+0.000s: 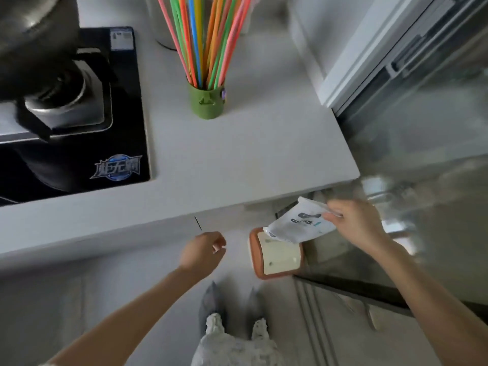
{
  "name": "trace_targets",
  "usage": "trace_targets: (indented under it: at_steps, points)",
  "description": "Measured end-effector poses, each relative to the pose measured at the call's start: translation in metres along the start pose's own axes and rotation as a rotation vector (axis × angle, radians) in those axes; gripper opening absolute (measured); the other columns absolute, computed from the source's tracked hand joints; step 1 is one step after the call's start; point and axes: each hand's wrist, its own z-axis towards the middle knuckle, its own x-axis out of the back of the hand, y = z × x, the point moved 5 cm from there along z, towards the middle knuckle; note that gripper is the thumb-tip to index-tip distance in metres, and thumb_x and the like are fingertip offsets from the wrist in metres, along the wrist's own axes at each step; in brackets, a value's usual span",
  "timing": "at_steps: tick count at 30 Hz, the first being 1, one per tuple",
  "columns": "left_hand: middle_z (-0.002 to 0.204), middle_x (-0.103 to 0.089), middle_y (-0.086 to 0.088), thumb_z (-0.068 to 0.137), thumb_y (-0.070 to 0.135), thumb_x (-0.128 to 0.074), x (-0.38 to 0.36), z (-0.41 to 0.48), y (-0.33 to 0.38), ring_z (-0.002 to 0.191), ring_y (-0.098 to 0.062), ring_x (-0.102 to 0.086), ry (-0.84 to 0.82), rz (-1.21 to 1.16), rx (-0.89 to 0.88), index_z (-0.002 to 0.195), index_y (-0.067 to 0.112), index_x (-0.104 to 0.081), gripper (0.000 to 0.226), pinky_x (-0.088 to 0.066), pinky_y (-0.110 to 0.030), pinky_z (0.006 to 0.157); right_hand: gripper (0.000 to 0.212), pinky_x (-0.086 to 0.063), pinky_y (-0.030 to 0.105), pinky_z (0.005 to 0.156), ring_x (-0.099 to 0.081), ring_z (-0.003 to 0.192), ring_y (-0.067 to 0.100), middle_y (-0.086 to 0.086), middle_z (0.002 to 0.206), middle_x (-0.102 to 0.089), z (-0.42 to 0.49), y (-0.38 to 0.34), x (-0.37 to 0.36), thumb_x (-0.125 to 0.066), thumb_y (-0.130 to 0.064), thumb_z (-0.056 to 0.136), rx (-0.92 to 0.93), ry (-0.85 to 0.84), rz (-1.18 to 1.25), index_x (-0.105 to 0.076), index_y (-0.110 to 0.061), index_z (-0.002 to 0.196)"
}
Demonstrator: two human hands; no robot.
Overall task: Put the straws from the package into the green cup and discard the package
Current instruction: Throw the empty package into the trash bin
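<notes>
I note the straws (204, 40) standing fanned in the green cup (207, 103) on the bench (237, 154), so I judge filling complete and only disposal outstanding. My right hand (355, 224) pinches the package (299, 223) by its upper edge, arm extended low past the bench corner, holding it directly above the bin (277, 256) on the floor, presumably for release. My left hand (203, 250) hangs loosely curled, holding nothing, beside the bench front.
</notes>
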Motion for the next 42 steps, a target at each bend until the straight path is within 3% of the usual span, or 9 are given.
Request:
trace_targets:
  at_steps: [7,11,15,19,23,27,30,35,42]
  points:
    - [0.131,-0.06,0.002,0.095,0.026,-0.048,-0.135,0.056,-0.035,0.122,-0.02,-0.05,-0.101,0.254,-0.046,0.125,0.02,-0.057,0.032,-0.038,-0.03,0.102,0.053,-0.022,0.027,0.047,-0.037,0.049,0.024,-0.005,0.046,-0.029,0.035,0.053,-0.07,-0.066,-0.016,0.084,0.016,0.026,-0.123,-0.025,-0.023,0.052]
    - [0.133,-0.058,0.001,0.095,0.026,-0.046,-0.222,0.106,-0.049,0.125,-0.022,-0.045,-0.145,0.329,-0.01,0.13,0.02,-0.053,0.036,-0.033,-0.034,0.105,0.043,-0.023,0.03,0.046,-0.037,0.05,0.026,-0.004,0.049,-0.03,0.056,0.092,-0.117,-0.068,-0.014,0.083,0.079,0.032,-0.153,-0.034,-0.017,0.058]
    - [0.137,-0.053,-0.002,0.092,0.028,-0.048,-0.298,0.159,-0.059,0.129,-0.024,-0.04,-0.19,0.449,-0.036,0.131,0.016,-0.047,0.04,-0.027,-0.037,0.109,0.053,-0.021,0.031,0.047,-0.028,0.047,0.018,-0.005,0.049,-0.026,0.065,0.133,-0.151,-0.065,-0.013,0.085,0.028,0.127,-0.039,-0.024,-0.024,0.053]
    - [0.151,-0.036,-0.004,0.094,0.041,-0.042,-0.351,0.205,-0.065,0.142,-0.03,-0.021,-0.271,0.596,-0.078,0.142,0.012,-0.03,0.058,-0.005,-0.05,0.119,0.024,-0.03,0.035,0.051,-0.042,0.056,0.028,0.002,0.052,-0.041,0.079,0.169,-0.176,-0.062,-0.018,0.087,-0.07,0.171,-0.002,-0.052,-0.011,0.066]
    - [0.139,-0.048,-0.012,0.091,0.051,-0.041,-0.374,0.233,-0.072,0.141,-0.034,-0.02,-0.229,0.562,-0.06,0.137,0.01,-0.037,0.062,0.014,-0.059,0.113,0.024,-0.029,0.033,0.049,-0.044,0.057,0.034,0.006,0.054,-0.044,0.091,0.173,-0.191,-0.061,-0.018,0.087,-0.019,0.196,-0.024,-0.054,-0.002,0.071]
    - [0.136,-0.054,-0.003,0.093,0.054,-0.033,-0.376,0.24,-0.07,0.143,-0.033,-0.016,-0.233,0.567,-0.071,0.131,0.018,-0.05,0.056,0.018,-0.063,0.109,0.023,-0.034,0.036,0.052,-0.048,0.062,0.035,0.014,0.062,-0.053,0.101,0.174,-0.196,-0.059,-0.019,0.088,-0.006,0.181,0.005,-0.056,0.0,0.075]
    - [0.147,-0.041,0.004,0.097,0.045,-0.031,-0.368,0.236,-0.072,0.144,-0.03,-0.015,-0.223,0.523,-0.087,0.128,0.03,-0.052,0.041,0.01,-0.069,0.11,0.034,-0.023,0.034,0.05,-0.033,0.056,0.027,0.011,0.055,-0.038,0.11,0.167,-0.203,-0.06,-0.018,0.087,0.035,0.093,0.008,-0.039,-0.005,0.063]
    - [0.156,-0.028,0.008,0.099,0.04,-0.027,-0.366,0.226,-0.089,0.145,-0.027,-0.013,-0.193,0.435,-0.047,0.127,0.039,-0.055,0.04,0.012,-0.065,0.111,0.041,-0.022,0.03,0.048,-0.034,0.051,0.018,-0.001,0.051,-0.036,0.136,0.154,-0.24,-0.06,-0.019,0.087,0.138,-0.068,-0.113,-0.033,-0.016,0.056]
    - [0.16,-0.015,-0.002,0.096,0.048,-0.029,-0.365,0.226,-0.1,0.147,-0.031,-0.005,-0.129,0.331,0.012,0.123,0.044,-0.057,0.039,0.009,-0.062,0.115,0.019,-0.028,0.031,0.052,-0.049,0.074,0.025,0.002,0.072,-0.051,0.161,0.178,-0.349,-0.048,-0.019,0.095,0.193,-0.292,-0.301,-0.057,-0.019,0.079]
